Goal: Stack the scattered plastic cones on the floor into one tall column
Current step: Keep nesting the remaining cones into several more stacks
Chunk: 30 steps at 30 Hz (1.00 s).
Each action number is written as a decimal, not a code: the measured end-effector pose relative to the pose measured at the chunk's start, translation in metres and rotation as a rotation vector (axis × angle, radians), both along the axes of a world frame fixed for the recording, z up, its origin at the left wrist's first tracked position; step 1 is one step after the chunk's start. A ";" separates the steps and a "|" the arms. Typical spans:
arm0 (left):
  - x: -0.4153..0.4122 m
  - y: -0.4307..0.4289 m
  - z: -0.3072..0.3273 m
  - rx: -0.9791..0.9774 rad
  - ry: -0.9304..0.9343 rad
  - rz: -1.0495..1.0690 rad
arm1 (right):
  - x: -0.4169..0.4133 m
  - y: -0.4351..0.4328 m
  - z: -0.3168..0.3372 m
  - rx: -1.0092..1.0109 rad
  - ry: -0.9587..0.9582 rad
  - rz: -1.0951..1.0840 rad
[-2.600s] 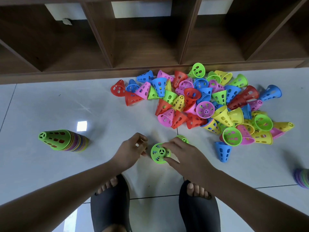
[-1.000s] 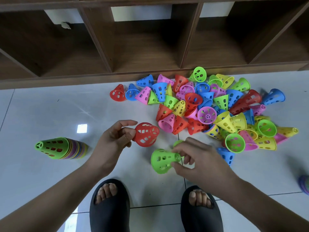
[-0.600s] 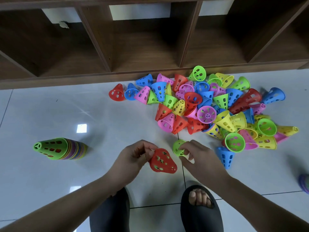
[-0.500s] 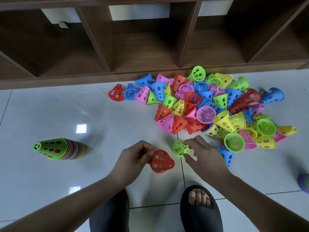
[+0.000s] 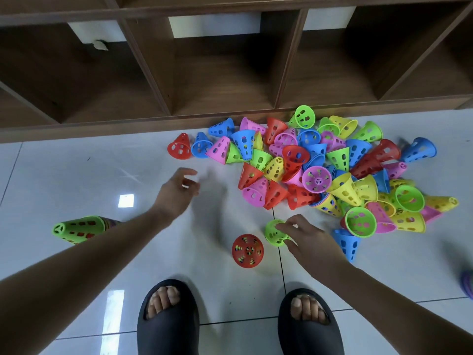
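The right hand (image 5: pixel 311 243), low and right of centre, pinches a lime-green cone (image 5: pixel 273 233) at its rim, thumb beneath and fingers above. Whether the cone touches the floor cannot be told. Just left of it, apart, a red cone (image 5: pixel 247 251) stands tip-up, and other colours show through its holes. The left hand (image 5: pixel 179 193), blurred at mid-frame, holds nothing, its fingers loosely curled and spread over the pale tile floor (image 5: pixel 76 175), which runs open to the left frame edge. A blue cone (image 5: pixel 346 243) lies just beside the right wrist, at the lower edge of the cone pile (image 5: pixel 317 170). The pile's upper edge meets the base of the wooden shelf (image 5: pixel 102 126). At left a green-tipped stack (image 5: pixel 76 229) lies on its side, partly behind the left forearm. Two dark sandals (image 5: pixel 167 326) sit at the bottom edge.
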State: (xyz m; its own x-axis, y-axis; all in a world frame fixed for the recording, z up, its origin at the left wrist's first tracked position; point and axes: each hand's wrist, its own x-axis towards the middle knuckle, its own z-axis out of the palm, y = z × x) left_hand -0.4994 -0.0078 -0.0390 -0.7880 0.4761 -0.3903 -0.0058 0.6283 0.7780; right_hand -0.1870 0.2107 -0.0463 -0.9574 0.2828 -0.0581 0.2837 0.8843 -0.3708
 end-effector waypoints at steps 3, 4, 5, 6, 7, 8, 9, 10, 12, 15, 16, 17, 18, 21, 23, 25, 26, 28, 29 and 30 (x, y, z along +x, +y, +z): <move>-0.038 0.007 0.005 -0.006 0.023 0.056 | 0.001 -0.001 -0.003 -0.004 -0.001 0.016; -0.047 0.010 0.011 -0.019 0.060 0.054 | 0.001 -0.002 -0.003 0.000 -0.003 0.027; -0.055 0.014 0.016 -0.024 0.103 0.040 | 0.001 -0.002 -0.002 -0.001 -0.001 0.031; -0.060 0.019 0.024 -0.029 0.135 0.012 | 0.000 -0.002 0.001 -0.020 -0.008 0.020; -0.065 0.023 0.029 -0.050 0.148 -0.017 | 0.001 -0.002 0.004 -0.029 -0.007 0.022; -0.069 0.027 0.033 -0.082 0.143 -0.041 | 0.001 -0.002 0.004 -0.010 0.016 0.047; -0.073 0.029 0.033 -0.116 0.131 -0.060 | 0.002 -0.001 0.000 0.025 0.047 0.083; -0.076 0.030 0.032 -0.132 0.121 -0.084 | 0.004 -0.001 -0.003 0.031 0.057 0.090; -0.078 0.027 0.027 -0.133 0.109 -0.108 | 0.006 0.003 -0.009 -0.027 0.047 0.024; -0.077 0.016 0.018 -0.120 0.110 -0.003 | 0.006 0.006 -0.004 -0.078 0.043 -0.075; -0.075 0.011 0.015 -0.112 0.119 0.031 | 0.005 0.006 0.004 -0.118 0.055 -0.107; -0.074 0.007 0.013 -0.105 0.121 0.058 | 0.003 0.006 0.012 -0.156 0.075 -0.140; -0.072 0.002 0.011 -0.092 0.119 0.076 | 0.001 0.005 0.020 -0.184 0.104 -0.167; -0.062 -0.011 0.007 -0.038 0.118 0.136 | -0.004 0.000 0.048 -0.258 0.191 -0.239; -0.053 -0.016 0.011 -0.001 0.112 0.188 | -0.008 -0.007 0.068 -0.295 0.254 -0.263; -0.041 -0.019 0.020 0.045 0.079 0.233 | -0.013 -0.016 0.086 -0.335 0.307 -0.265; -0.035 -0.021 0.025 0.068 0.066 0.251 | -0.015 -0.020 0.094 -0.352 0.320 -0.251; -0.020 -0.025 0.036 0.124 0.041 0.274 | -0.017 -0.029 0.105 -0.376 0.315 -0.188; -0.012 -0.026 0.042 0.155 0.022 0.270 | -0.018 -0.033 0.109 -0.377 0.306 -0.149; -0.003 -0.027 0.048 0.180 0.000 0.254 | -0.018 -0.037 0.111 -0.373 0.291 -0.112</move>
State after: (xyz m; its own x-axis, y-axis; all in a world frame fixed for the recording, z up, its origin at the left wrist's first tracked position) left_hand -0.5026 -0.0347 0.0088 -0.8905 0.3257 -0.3177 -0.1449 0.4588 0.8767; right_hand -0.2053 0.1742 0.0644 -0.9139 0.3957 0.0909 0.2065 0.6458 -0.7350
